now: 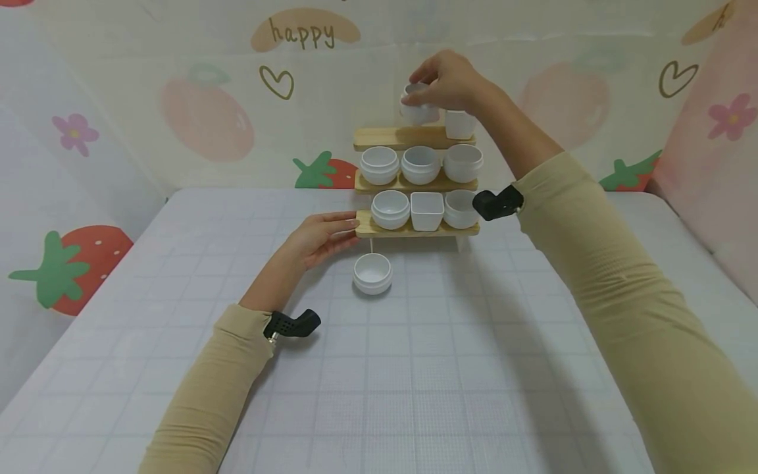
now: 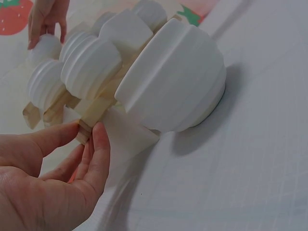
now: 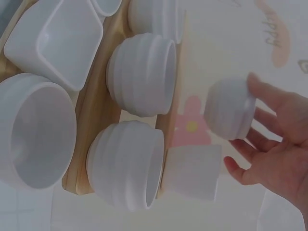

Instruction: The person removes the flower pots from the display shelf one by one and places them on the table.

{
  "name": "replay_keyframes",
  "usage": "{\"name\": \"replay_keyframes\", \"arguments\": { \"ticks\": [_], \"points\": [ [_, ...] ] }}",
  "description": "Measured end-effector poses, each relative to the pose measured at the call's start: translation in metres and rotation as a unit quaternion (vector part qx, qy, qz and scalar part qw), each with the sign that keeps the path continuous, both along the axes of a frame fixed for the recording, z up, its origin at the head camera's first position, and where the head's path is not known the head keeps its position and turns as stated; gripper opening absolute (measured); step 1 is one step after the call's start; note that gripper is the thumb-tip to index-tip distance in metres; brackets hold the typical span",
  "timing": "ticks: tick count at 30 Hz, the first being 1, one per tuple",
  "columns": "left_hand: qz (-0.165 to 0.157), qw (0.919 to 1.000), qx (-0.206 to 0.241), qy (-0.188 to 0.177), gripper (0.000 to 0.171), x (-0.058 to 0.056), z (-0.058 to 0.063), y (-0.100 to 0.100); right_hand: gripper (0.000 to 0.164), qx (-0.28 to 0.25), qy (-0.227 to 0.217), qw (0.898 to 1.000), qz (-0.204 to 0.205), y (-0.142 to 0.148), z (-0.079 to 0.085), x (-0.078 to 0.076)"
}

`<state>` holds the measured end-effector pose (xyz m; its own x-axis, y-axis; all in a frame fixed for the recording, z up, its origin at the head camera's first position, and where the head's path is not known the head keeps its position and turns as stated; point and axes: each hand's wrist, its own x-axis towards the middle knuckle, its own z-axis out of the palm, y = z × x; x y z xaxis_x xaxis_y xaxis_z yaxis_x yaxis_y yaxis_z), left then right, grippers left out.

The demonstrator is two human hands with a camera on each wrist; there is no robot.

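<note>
My right hand (image 1: pixel 448 80) holds a small white ribbed pot (image 1: pixel 418 114) by its rim, above the top wooden tier (image 1: pixel 391 137) of a three-tier stand. In the right wrist view, thumb and fingers grip this pot (image 3: pixel 228 109) beside a white squarish pot (image 3: pixel 192 171) at that tier's right end. With thumb and fingers, my left hand (image 1: pixel 320 238) pinches the left end of the bottom tier (image 1: pixel 370 230), as the left wrist view also shows at the wooden end (image 2: pixel 85 130). A loose round white pot (image 1: pixel 372 276) stands on the table in front of the stand.
Three round pots (image 1: pixel 421 166) line the middle tier. On the bottom tier, a square pot (image 1: pixel 427 212) sits between two round ones. Behind the stand rises a printed wall covering (image 1: pixel 326 99) with fruit and hearts. A white gridded cloth (image 1: pixel 414 368) covers the table.
</note>
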<state>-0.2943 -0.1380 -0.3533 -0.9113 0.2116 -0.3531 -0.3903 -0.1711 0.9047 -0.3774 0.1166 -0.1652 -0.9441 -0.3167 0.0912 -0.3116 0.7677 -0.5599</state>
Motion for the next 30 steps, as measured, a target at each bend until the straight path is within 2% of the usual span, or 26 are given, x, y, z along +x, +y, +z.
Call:
{"name": "replay_keyframes", "arguments": {
  "ticks": [16,21,30],
  "points": [
    [0.001,1.0,0.01,-0.002,0.052,0.001,0.0,0.001,0.058,-0.011,0.018,1.0,-0.007,0.009,0.006,0.008],
    [-0.008,0.9999,0.008,0.001,0.053,0.001,0.001,0.001,0.059,-0.027,0.012,1.0,-0.008,0.012,0.01,0.013],
    [0.004,1.0,-0.001,-0.009,0.053,0.0,0.001,0.001,0.056,-0.06,0.025,0.998,0.007,0.016,0.01,0.025]
  ]
}}
